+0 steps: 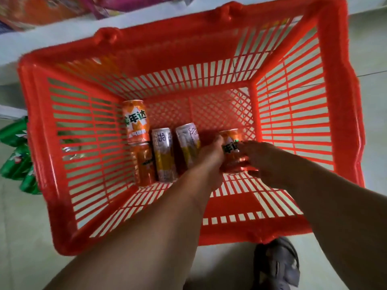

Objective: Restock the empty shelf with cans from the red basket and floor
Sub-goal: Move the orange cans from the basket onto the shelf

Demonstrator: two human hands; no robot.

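The red basket [37, 126] stands on the floor below me, with several cans lying on its bottom. Both my arms reach down into it. An orange can [231, 152] lies at the right; my left hand [211, 158] holds its left side and my right hand [261, 158] grips its right side. Two white-and-yellow cans [164, 155] [187, 141] lie left of my left hand. Further left are two more orange cans, one [136, 121] above the other [144, 164]. Green cans [15, 155] lie on the floor outside the basket's left wall.
A white shelf edge [52, 38] runs across the top left behind the basket, with colourful packets [41, 9] on it. My grey shoe [276, 266] stands on the pale tiled floor [21, 237] at the basket's near rim.
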